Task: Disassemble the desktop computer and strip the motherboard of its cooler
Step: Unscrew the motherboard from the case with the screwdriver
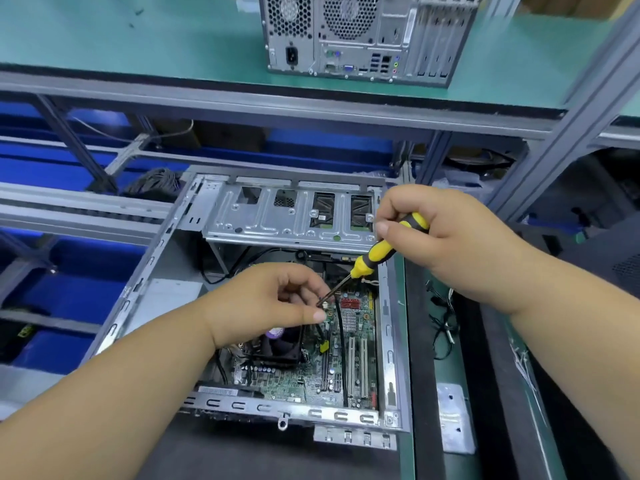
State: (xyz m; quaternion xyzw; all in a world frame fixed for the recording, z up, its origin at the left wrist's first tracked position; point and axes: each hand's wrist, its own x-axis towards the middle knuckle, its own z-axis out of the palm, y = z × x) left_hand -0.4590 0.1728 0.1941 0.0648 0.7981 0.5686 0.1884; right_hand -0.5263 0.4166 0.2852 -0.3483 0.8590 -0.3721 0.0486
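Two hands (346, 265) crowd the motherboard (346, 362); left hides the cooler (273, 351).

A second computer tower (363, 36) is standing far away on a green shelf (138, 39), showing its back with fan holes and plugs. A gray metal frame (568, 133) is holding the shelf up. Blue bins (69, 271) are sitting on the left, below the shelf. A bundle of gray wires (152, 183) is lying near them. Thin black cables (443, 327) are lying on the right, beside a small metal plate (453, 417).
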